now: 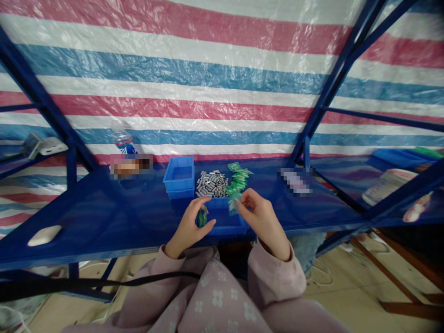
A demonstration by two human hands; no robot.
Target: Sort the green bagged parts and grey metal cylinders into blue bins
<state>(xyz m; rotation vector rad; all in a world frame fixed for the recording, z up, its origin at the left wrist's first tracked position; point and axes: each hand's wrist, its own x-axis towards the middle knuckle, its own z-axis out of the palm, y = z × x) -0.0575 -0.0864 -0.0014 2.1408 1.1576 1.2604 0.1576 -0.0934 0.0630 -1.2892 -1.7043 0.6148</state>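
Note:
My left hand (190, 225) is over the left side of a blue tray (225, 227) near the table's front edge. Its thumb and forefinger are apart, while a green plastic packet (201, 217) rests in the curled fingers. Over the tray's right side, my right hand (258, 210) pinches a small clear-green plastic bag (233, 205) between thumb and fingers. Just behind the tray lies a heap of small silver metal cylinders (211, 183). To the right of that heap, several green plastic packets (238, 178) lie in an overlapping row.
Stacked blue bins (179, 178) stand left of the cylinders. A water bottle (125, 141) is at the back left, and a white computer mouse (44, 235) at the front left. Blurred-out items lie on both sides. Blue metal frame posts (326, 88) flank the blue table (138, 212).

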